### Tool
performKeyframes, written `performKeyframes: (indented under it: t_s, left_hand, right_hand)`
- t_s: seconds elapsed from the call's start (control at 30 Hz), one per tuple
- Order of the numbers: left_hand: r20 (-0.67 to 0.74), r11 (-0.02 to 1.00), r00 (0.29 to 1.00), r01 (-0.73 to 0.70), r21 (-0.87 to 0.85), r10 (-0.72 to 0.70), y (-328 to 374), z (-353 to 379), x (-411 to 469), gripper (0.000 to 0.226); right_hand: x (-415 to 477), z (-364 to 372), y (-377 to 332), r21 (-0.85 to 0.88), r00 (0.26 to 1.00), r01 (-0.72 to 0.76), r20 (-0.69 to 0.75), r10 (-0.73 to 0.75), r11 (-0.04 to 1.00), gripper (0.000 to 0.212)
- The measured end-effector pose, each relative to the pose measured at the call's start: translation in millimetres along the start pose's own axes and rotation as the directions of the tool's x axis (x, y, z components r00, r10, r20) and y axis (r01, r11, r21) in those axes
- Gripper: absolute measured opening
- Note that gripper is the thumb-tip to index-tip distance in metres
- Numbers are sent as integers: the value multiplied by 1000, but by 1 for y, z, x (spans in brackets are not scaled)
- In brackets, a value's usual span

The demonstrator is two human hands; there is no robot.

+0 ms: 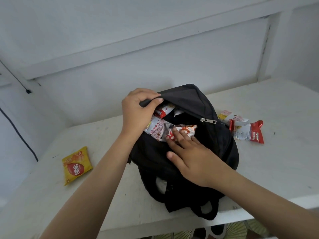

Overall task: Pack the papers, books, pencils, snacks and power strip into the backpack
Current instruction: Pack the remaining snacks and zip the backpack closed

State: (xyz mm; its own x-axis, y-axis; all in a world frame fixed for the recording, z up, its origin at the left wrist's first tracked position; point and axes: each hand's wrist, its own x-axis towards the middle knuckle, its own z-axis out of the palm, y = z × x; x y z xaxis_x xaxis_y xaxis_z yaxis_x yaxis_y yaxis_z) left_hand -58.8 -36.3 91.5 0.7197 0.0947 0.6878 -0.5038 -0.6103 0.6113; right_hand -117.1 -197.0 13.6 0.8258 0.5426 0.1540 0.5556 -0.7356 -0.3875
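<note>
A black backpack lies on the white table with its top pocket unzipped. My left hand grips the pocket's upper flap and holds it up. My right hand lies flat with straight fingers pressing a white and orange snack packet at the pocket's mouth. More red and white snack packets show inside the opening. A yellow wafer packet lies on the table to the left. Red and white snack packets lie to the right of the backpack.
A silver zipper pull sits at the right end of the opening. The white wall stands close behind the table. A black cable runs down the wall at the left. The table's front edge is near me, with patterned floor below.
</note>
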Motion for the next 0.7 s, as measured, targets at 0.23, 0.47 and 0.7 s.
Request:
performKeyframes:
  t_s: [0.23, 0.47, 0.7]
  left_hand:
    - [1, 999, 1000, -4, -33, 4, 3, 0, -1, 14]
    - [17, 995, 1000, 24, -102, -22, 2, 2, -2, 17]
    - [38, 997, 999, 6, -80, -3, -6, 2, -5, 15]
  right_hand:
    - [54, -2, 21, -161, 996, -74, 32, 80, 984, 59]
    - [80, -6, 24, -166, 983, -180, -50, 174, 970, 64]
    - [49, 12, 20, -294, 958, -109, -287, 22, 950, 72]
